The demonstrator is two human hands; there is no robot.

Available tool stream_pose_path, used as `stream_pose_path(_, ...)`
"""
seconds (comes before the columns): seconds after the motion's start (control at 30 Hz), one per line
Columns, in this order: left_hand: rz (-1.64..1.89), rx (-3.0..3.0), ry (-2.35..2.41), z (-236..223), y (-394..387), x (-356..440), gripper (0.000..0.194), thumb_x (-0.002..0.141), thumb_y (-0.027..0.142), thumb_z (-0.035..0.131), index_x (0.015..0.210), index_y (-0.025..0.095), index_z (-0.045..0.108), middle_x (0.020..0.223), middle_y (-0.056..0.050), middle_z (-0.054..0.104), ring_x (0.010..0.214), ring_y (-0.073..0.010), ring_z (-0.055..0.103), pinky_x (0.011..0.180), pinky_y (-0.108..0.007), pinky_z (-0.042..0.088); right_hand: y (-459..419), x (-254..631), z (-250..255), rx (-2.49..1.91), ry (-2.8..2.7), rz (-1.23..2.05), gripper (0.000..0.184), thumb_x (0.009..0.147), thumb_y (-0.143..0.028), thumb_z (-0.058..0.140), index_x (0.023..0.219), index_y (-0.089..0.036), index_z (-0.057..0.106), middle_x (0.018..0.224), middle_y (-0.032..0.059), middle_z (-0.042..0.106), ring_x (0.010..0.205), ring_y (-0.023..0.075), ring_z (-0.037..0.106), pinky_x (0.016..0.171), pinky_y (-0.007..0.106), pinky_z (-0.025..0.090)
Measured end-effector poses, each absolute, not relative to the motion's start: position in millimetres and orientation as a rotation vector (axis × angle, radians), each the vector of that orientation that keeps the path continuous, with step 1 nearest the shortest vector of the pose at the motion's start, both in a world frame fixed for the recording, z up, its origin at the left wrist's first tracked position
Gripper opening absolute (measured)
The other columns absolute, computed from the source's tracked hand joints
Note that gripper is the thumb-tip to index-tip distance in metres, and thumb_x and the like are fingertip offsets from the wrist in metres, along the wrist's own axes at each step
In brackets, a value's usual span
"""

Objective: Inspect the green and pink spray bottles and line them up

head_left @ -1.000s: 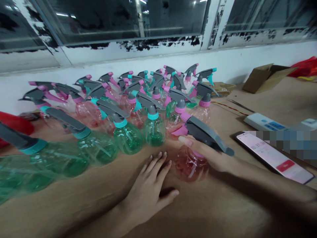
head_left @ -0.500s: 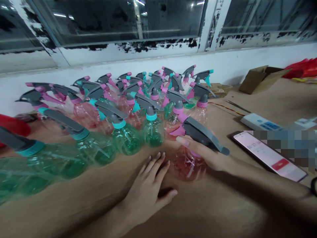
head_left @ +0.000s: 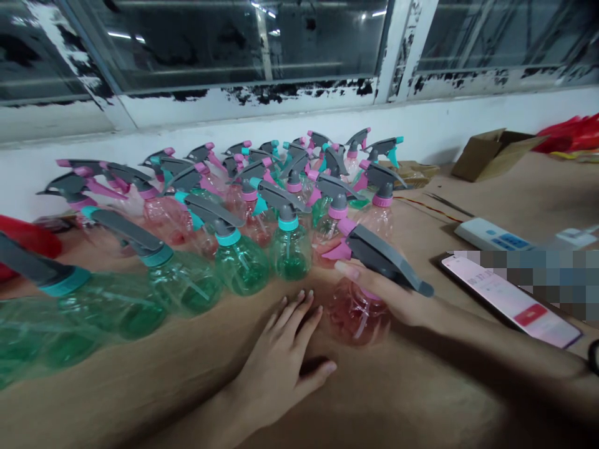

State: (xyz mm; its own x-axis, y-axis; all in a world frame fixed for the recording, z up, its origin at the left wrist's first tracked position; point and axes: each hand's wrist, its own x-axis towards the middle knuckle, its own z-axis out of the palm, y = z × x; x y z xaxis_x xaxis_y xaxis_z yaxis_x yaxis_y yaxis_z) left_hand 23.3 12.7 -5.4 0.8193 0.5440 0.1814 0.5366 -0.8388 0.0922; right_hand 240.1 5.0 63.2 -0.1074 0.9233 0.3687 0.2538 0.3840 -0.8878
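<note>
My right hand (head_left: 397, 293) is closed around the neck of a pink spray bottle (head_left: 358, 315), just under its grey and pink trigger head. That bottle stands on the brown table at the right end of the front row. Flat on the tabletop, fingers stretched out, lies my left hand (head_left: 281, 362), with nothing in it. Its fingertips point toward a green spray bottle (head_left: 290, 249) with a teal collar. Another green spray bottle (head_left: 241, 265) stands to the left of that one. Part of my right hand's fingers is hidden behind the pink bottle's neck.
Several more pink and green spray bottles crowd the table back to the white wall. To the right are a phone (head_left: 510, 299) showing a timer, a white power strip (head_left: 491, 234), an open cardboard box (head_left: 491, 153) and red plastic bags (head_left: 571, 140). Something red (head_left: 28, 243) sits at the left edge.
The whole view has shifted slightly downward in the frame. Both hands and the pink bottle keep practically the same places.
</note>
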Motion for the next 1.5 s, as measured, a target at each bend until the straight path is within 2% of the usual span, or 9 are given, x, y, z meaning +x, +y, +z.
stream_pose_path(0.1, 0.308, 2.964, 0.886, -5, 13, 23, 0.065, 0.089, 0.054, 0.052, 0.138, 0.012, 0.040, 0.148, -0.016, 0.034, 0.135, -0.0314, 0.032, 0.105, -0.050, 0.034, 5, 243, 58, -1.123, -1.621, 0.806, 0.026, 0.087, -0.035, 0.058, 0.111, -0.026, 0.063, 0.092, 0.0023, 0.069, 0.088, 0.0201, 0.064, 0.088, 0.038, 0.050)
stream_pose_path(0.23, 0.314, 2.969, 0.879, -6, 13, 24, 0.066, 0.090, 0.055, 0.052, 0.138, 0.011, 0.040, 0.148, -0.017, 0.034, 0.135, -0.0318, 0.033, 0.106, -0.051, 0.033, 6, 245, 55, -1.110, -1.599, 0.914, 0.026, 0.088, -0.034, 0.057, 0.113, -0.027, 0.063, 0.103, 0.0028, 0.069, 0.102, 0.0210, 0.062, 0.099, 0.039, 0.045)
stream_pose_path(0.33, 0.326, 2.960, 0.875, -7, 14, 24, 0.066, 0.090, 0.054, 0.051, 0.139, 0.012, 0.039, 0.148, -0.016, 0.033, 0.135, -0.0316, 0.033, 0.106, -0.051, 0.033, 6, 244, 56, -1.070, -1.601, 0.938, 0.026, 0.088, -0.033, 0.057, 0.113, -0.028, 0.063, 0.101, 0.0018, 0.070, 0.109, 0.0213, 0.061, 0.102, 0.039, 0.043)
stream_pose_path(0.67, 0.310, 2.982, 0.874, -6, 14, 24, 0.064, 0.092, 0.055, 0.047, 0.137, 0.011, 0.041, 0.148, -0.016, 0.033, 0.136, -0.0298, 0.031, 0.106, -0.050, 0.032, 5, 242, 58, -1.085, -1.547, 0.946, 0.033, 0.085, -0.041, 0.060, 0.113, -0.023, 0.061, 0.110, 0.0044, 0.069, 0.104, 0.0219, 0.063, 0.081, 0.031, 0.054)
stream_pose_path(0.87, 0.337, 2.981, 0.875, -9, 13, 22, 0.062, 0.093, 0.054, 0.047, 0.138, 0.012, 0.042, 0.148, -0.014, 0.035, 0.136, -0.0292, 0.031, 0.108, -0.048, 0.030, 6, 242, 58, -1.049, -1.585, 0.819, 0.028, 0.083, -0.038, 0.063, 0.108, -0.025, 0.062, 0.101, 0.0014, 0.069, 0.094, 0.0208, 0.065, 0.086, 0.033, 0.052)
stream_pose_path(1.1, 0.332, 2.984, 0.873, -7, 14, 24, 0.061, 0.093, 0.053, 0.047, 0.137, 0.012, 0.042, 0.147, -0.015, 0.036, 0.135, -0.0296, 0.033, 0.107, -0.049, 0.032, 7, 241, 60, -1.029, -1.591, 0.752, 0.025, 0.084, -0.037, 0.061, 0.107, -0.026, 0.062, 0.104, 0.0000, 0.069, 0.096, 0.0185, 0.065, 0.090, 0.032, 0.049)
stream_pose_path(1.2, 0.334, 2.983, 0.879, -7, 14, 24, 0.061, 0.092, 0.052, 0.049, 0.137, 0.012, 0.042, 0.147, -0.015, 0.036, 0.134, -0.0297, 0.034, 0.107, -0.048, 0.032, 7, 243, 58, -1.057, -1.584, 0.789, 0.025, 0.085, -0.039, 0.061, 0.106, -0.026, 0.063, 0.098, -0.0001, 0.071, 0.092, 0.0182, 0.066, 0.088, 0.032, 0.050)
stream_pose_path(1.33, 0.343, 2.988, 0.871, -8, 15, 23, 0.060, 0.092, 0.052, 0.049, 0.137, 0.012, 0.043, 0.147, -0.015, 0.036, 0.134, -0.0296, 0.034, 0.107, -0.048, 0.032, 8, 245, 52, -1.074, -1.561, 0.906, 0.028, 0.087, -0.039, 0.058, 0.110, -0.025, 0.062, 0.108, 0.0024, 0.069, 0.102, 0.0200, 0.064, 0.097, 0.035, 0.046)
stream_pose_path(1.5, 0.339, 2.992, 0.869, -7, 15, 24, 0.061, 0.092, 0.053, 0.048, 0.137, 0.012, 0.042, 0.147, -0.015, 0.037, 0.135, -0.0290, 0.034, 0.107, -0.048, 0.032, 8, 247, 49, -1.090, -1.585, 0.916, 0.030, 0.087, -0.040, 0.057, 0.112, -0.023, 0.062, 0.105, 0.0032, 0.069, 0.098, 0.0196, 0.064, 0.093, 0.035, 0.048)
